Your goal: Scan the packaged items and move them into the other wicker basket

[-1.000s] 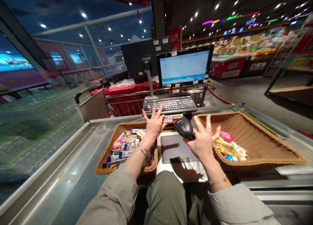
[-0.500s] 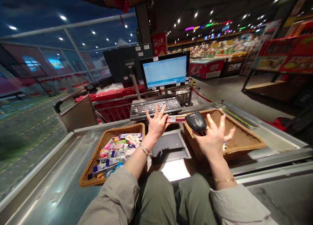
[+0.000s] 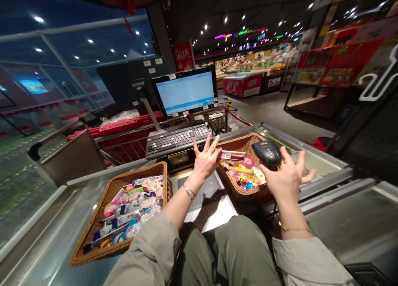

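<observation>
Lower left, wrapped packets (image 3: 124, 213) in a wicker basket (image 3: 168, 186). Centre, with the left hand (image 3: 205, 160), fingers spread, holding a pink box (image 3: 232, 155) by one end over another basket (image 3: 239, 142). Right of centre, gripping a black scanner (image 3: 266, 152) in the right hand (image 3: 286, 177), outer fingers fanned.

Reaching ahead with both arms (image 3: 177, 205). Gripping at the thumb with the left hand (image 3: 205, 159), back uppermost with fingers fanned; pinching with the right hand (image 3: 284, 177) between thumb and, apparently, half-hidden index, with other fingers splayed.
</observation>
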Motion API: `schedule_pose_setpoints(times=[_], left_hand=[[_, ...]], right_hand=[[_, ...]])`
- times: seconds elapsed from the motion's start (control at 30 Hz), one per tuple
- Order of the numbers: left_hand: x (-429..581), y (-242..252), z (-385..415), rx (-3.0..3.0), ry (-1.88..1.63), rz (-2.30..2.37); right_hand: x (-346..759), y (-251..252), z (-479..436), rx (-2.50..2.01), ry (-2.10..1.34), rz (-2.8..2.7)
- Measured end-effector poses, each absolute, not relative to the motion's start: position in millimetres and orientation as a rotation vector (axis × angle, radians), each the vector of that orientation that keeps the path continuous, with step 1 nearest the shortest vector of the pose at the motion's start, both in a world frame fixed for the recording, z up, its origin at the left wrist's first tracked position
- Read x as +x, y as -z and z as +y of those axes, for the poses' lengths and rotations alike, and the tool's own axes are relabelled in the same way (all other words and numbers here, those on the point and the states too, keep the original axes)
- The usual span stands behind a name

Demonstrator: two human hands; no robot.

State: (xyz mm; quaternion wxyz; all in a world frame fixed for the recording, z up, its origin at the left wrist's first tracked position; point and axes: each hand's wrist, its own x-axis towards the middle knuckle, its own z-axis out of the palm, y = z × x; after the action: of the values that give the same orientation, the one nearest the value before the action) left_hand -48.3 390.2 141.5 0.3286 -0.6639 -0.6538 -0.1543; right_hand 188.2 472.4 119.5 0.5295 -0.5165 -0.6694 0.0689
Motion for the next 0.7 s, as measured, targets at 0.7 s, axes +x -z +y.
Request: schedule_pose_setpoints(times=[0.7], left_hand=[[-5, -122, 399, -1.732, 0.352, -1.966]], right_hand=[[184, -116, 477, -1.268, -0.120, -1.582]])
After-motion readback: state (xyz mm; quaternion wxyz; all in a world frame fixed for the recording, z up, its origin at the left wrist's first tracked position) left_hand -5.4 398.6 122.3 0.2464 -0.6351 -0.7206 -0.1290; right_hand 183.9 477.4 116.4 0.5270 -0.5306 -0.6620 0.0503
